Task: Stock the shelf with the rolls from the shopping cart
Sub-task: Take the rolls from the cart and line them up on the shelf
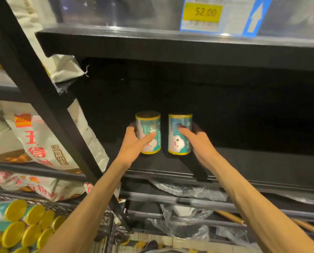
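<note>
A: While both arms reach into the dark shelf (244,167) at the centre of the frame, what does each hand hold?

B: The left hand (134,143) wraps one roll (148,132), thumb across the label, fingers behind. The right hand (198,141) clasps a second roll (180,134) the same way. The two rolls stand just beside each other, a narrow gap between them.

A: Why grip from the outer sides?

B: Probably so the rolls can be set close together without fingers caught between them, starting a tidy row.

A: Which way do they point?

B: Each long axis runs vertically, yellow rims top and bottom, cloud labels facing outward. Whether their bases already touch the board cannot be told.

A: And the remaining stock?

B: More rolls (15,225) lie on their sides at lower left, yellow ends toward the viewer, in the cart (108,232). A price tag (202,12) sits at upper right.
</note>
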